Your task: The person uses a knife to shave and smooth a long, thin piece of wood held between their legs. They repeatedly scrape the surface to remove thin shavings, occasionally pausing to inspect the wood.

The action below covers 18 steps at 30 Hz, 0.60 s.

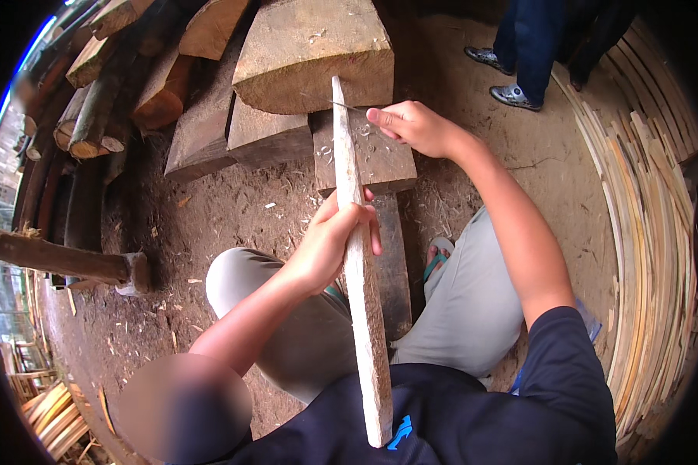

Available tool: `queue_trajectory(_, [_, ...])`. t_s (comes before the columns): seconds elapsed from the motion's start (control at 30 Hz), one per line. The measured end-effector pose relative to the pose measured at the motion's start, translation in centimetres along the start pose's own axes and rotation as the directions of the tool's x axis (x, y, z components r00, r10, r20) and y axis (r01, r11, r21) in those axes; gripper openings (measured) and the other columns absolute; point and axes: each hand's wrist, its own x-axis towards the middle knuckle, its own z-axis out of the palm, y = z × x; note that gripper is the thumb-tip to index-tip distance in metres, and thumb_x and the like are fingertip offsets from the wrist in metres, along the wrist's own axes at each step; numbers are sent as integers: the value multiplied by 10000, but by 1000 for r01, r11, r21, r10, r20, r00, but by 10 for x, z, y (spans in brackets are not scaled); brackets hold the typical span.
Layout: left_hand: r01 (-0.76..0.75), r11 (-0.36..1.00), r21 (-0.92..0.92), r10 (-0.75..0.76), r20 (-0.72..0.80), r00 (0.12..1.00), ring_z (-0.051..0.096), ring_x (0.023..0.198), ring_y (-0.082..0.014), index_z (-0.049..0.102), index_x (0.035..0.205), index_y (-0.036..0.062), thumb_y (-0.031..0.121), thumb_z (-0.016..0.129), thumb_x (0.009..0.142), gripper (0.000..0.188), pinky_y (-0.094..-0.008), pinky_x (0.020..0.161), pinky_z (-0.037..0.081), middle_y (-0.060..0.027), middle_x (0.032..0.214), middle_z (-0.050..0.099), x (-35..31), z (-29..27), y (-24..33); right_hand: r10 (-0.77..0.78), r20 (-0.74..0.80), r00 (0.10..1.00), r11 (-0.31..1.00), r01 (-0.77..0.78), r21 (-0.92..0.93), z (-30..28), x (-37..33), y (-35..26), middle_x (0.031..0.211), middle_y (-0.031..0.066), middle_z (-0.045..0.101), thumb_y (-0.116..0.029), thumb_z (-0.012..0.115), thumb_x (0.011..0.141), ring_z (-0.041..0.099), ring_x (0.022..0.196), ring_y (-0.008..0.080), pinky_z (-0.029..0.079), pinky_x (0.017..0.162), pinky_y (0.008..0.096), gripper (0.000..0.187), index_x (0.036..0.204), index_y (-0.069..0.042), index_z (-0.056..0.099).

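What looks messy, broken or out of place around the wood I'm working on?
Nothing looks broken. The long wooden slat is gripped mid-length by the left hand, its far end resting on a wooden block, with the right hand near that tip. Pale shavings lie scattered over the dirt floor around the block.
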Motion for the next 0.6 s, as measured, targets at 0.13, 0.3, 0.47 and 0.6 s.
queue_trajectory(0.13, [22, 1000, -5, -22, 16, 1000, 604, 663, -185, 415, 1273, 42, 196, 503, 945, 373, -388, 505, 575, -108, 809, 548, -2, 0, -4, 29, -7, 1000, 996, -30, -80, 0, -5, 0, 577, 40, 436, -632, 456, 984, 416, 605, 146, 404, 604, 355, 704, 708, 13, 524])
queue_trajectory(0.3, [18, 999, 46, -21, 65, 998, 613, 705, -196, 434, 1264, 46, 225, 490, 965, 353, -360, 541, 561, -118, 874, 566, -1, -7, -8, 87, -1, 996, 978, -86, -188, -2, -9, -3, 574, 97, 445, -669, 439, 967, 419, 596, 192, 416, 621, 390, 726, 729, 9, 547])
queue_trajectory(0.47, [-24, 999, 42, 36, -331, 943, 508, 675, -123, 508, 1061, 148, 432, 437, 1000, 299, -313, 613, 413, 10, 876, 529, 26, -22, 11, 123, -41, 992, 943, -130, -306, -4, -15, -19, 572, 122, 470, -602, 458, 988, 446, 573, 240, 419, 622, 400, 659, 773, 8, 584])
queue_trajectory(0.6, [17, 994, 105, 15, -295, 956, 316, 525, -59, 474, 816, 184, 454, 445, 1011, 335, -227, 491, 235, 77, 655, 362, 47, -36, 43, 118, -95, 988, 881, -148, -448, -7, -19, -33, 588, 163, 517, -577, 465, 989, 516, 588, 332, 435, 631, 425, 621, 793, -15, 640])
